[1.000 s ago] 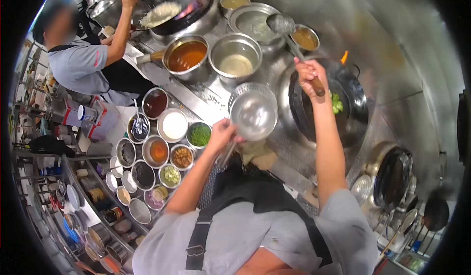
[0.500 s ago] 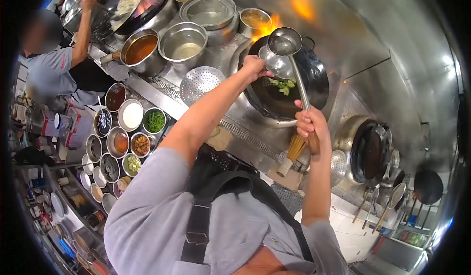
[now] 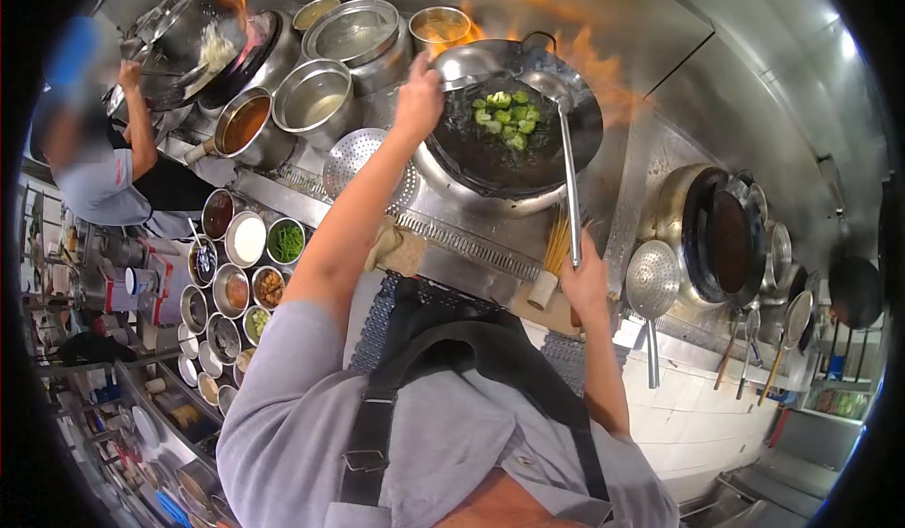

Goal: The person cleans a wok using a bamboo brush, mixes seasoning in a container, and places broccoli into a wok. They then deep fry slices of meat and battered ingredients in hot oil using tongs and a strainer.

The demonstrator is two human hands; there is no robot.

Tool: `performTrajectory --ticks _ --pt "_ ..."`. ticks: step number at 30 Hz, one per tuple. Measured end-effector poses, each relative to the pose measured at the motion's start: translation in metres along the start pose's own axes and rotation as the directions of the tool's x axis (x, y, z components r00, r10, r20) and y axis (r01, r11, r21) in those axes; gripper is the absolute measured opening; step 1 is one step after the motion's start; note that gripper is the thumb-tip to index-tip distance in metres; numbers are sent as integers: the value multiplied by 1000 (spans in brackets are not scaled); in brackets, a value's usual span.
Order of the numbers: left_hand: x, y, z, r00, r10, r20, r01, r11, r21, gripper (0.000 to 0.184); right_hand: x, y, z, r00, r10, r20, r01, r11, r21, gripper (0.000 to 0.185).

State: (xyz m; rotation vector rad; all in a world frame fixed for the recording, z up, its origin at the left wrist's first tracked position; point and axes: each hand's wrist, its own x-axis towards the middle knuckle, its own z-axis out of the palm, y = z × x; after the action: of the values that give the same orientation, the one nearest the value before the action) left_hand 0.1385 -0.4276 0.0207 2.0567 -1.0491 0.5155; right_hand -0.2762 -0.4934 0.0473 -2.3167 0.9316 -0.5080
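Note:
Green vegetable pieces (image 3: 509,118) lie in the black wok (image 3: 462,156) in front of me, with flames behind its far rim. My left hand (image 3: 418,99) grips a shiny metal bowl (image 3: 464,66), which is tilted over the wok's back left side. My right hand (image 3: 586,278) is wrapped round the handle end of a long ladle (image 3: 568,165), its round head over the wok's right part. A bamboo brush (image 3: 552,259) lies just left of my right hand.
A perforated skimmer (image 3: 353,156) rests left of the wok, another strainer (image 3: 652,278) to the right. Metal pots (image 3: 316,104) stand at the back left. Ingredient bowls (image 3: 247,239) sit on the left. A co-worker (image 3: 104,165) handles another wok. A second burner wok (image 3: 731,236) stands right.
My left hand has moved the bowl to the wok's back left. The ladle head has come down over the wok. Flames behind the wok have spread, and more green vegetables show.

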Motion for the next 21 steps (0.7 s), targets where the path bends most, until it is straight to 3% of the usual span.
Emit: performTrajectory --ticks 1,3,4,5,7,9,11,16,19,21 --pt "-8 -3 -17 992 35 -125 -37 999 -16 16 -7 9 4 994 -103 -41 102 995 -15 50" --pt "-29 -28 -44 943 134 -305 -114 990 84 14 -20 -5 -12 963 151 225 -209 942 261 48" --pt "-51 -42 -57 957 -212 -197 178 968 -178 12 -27 -15 -20 895 234 379 -376 854 359 47" --pt "-74 -54 -70 862 -506 -7 465 798 -382 9 -35 -22 -25 856 221 467 -459 741 491 46" --pt "-120 -70 -103 783 -621 43 516 608 -604 8 -49 -32 -35 770 139 623 -612 438 658 44" --pt "-160 -84 -134 651 -754 85 664 512 -544 14 -50 -38 -35 689 24 725 -696 302 651 47" --pt "-183 -76 -164 622 -778 85 640 443 -628 11 -44 -38 -24 612 -77 787 -766 190 614 47" --pt "-222 -87 -204 571 -812 122 681 386 -623 5 -32 -58 25 602 -123 789 -737 293 609 44" --pt "-232 -102 -207 564 -814 138 698 381 -607 7 -26 -61 31 549 -133 825 -807 172 565 43" --pt "-239 -114 -203 577 -795 185 686 349 -639 10 -26 -62 49 597 -63 800 -749 315 583 43"
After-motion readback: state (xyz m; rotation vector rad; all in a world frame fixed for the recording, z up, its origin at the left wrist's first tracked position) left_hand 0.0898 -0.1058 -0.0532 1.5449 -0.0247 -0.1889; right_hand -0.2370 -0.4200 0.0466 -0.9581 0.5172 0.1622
